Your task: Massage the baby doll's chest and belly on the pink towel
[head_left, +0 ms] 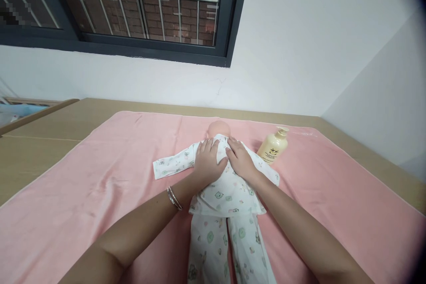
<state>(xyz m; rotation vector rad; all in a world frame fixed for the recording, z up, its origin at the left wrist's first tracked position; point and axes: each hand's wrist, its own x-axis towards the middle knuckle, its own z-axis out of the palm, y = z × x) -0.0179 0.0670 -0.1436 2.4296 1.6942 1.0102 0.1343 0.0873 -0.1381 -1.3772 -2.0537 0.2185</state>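
A baby doll (218, 128) lies on a pink sheet (133, 142), its bald head toward the wall and no facial features showing. It wears a white printed top (229, 193) and matching trousers (211, 244). My left hand (209, 162) rests flat on the upper left of the top, fingers stretched toward the head. On the upper right lies my right hand (240, 157), also flat with its fingers out. The two thumbs nearly meet at the middle. Both sleeves spread outward; my right forearm partly covers the right one.
Right of the doll, a pale yellow pump bottle (273, 145) leans or lies tilted on the sheet. The sheet covers a wooden surface (49, 124) set against a white wall (282, 53). Above is a dark-framed window (229, 22) with metal bars.
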